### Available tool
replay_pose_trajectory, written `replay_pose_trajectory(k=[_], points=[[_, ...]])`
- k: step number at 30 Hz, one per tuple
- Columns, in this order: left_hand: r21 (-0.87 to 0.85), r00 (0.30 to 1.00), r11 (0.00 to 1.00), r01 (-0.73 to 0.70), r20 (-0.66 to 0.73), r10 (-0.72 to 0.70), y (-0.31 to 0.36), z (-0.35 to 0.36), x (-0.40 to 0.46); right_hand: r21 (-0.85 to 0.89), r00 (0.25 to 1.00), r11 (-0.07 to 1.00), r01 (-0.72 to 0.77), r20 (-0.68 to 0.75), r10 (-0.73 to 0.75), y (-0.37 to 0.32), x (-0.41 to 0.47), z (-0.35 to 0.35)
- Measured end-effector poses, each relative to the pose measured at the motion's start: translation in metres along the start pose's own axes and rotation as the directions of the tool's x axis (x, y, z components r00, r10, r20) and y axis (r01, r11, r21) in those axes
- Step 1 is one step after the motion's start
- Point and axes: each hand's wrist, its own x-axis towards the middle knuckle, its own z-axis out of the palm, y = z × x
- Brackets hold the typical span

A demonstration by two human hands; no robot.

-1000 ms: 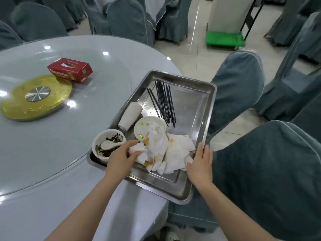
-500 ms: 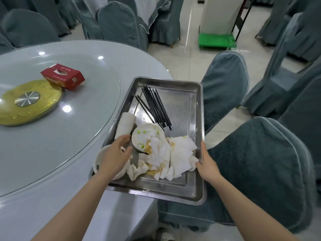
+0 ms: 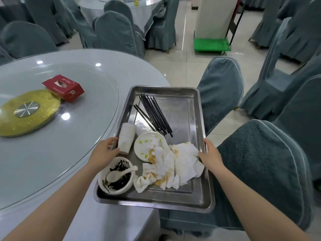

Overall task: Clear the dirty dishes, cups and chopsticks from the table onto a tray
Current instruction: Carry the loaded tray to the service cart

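- Stainless steel tray [image 3: 191,108] lies partly on the round table [image 3: 52,153], its left long edge over the tabletop and its right side overhanging toward a covered chair [image 3: 260,162].
- Left hand [image 3: 104,152] is at the tray's left edge, fingers curled round the rim just beside a stack of white cups [image 3: 126,137]; whether a fingertip also touches the cups is hard to tell from this angle.
- Right hand [image 3: 209,153] grips the tray's right edge, thumb inside the rim and touching the soiled napkins [image 3: 173,164].
- Black chopsticks [image 3: 154,113] lie in a loose bundle in the tray's far half, slanting from the far left corner toward the middle, their near tips just beside a small white plate [image 3: 147,146].
- That plate sits mid-tray, with green bits on it and partly covered by the crumpled, sauce-stained napkins, which spread across the near right part of the tray.
- At the near left corner stands a white bowl [image 3: 115,176] with dark leftovers, a white spoon [image 3: 119,173] resting in it, handle pointing to the bowl's right rim.
- The cup stack lies on its side along the left edge, between the bowl and the chopsticks.
- On the table's glass turntable, well apart from the tray, sits a red tissue box [image 3: 63,87], touching the edge of a gold centre disc [image 3: 26,112].
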Motion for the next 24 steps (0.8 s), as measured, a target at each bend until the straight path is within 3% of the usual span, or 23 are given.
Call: replay_pose_trajectory(k=[6,10,14,19,24], points=[[-0.045,0.983,0.996,0.078,0.172,-0.069,-0.014,-0.001,0.039,-0.052,0.998,0.997,-0.049,-0.046,0.047,-0.002,0.000,0.007],[-0.045,0.985,0.995,0.088,0.155,-0.080,-0.025,0.001,0.063,-0.058,0.988,0.995,-0.078,-0.141,0.069,0.001,-0.009,0.015],[-0.087,0.957,0.986,0.141,0.265,-0.114,-0.032,0.004,0.073,-0.054,0.977,0.994,-0.092,-0.198,0.079,-0.001,-0.015,0.022],[-0.131,0.968,0.980,0.149,0.220,-0.118,-0.035,-0.002,0.061,-0.021,0.966,0.998,-0.057,-0.254,0.050,-0.005,-0.008,0.012],[-0.227,0.974,0.955,0.191,0.161,-0.157,-0.046,-0.010,0.034,-0.087,0.975,0.995,0.059,-0.208,-0.076,-0.015,0.003,0.005]])
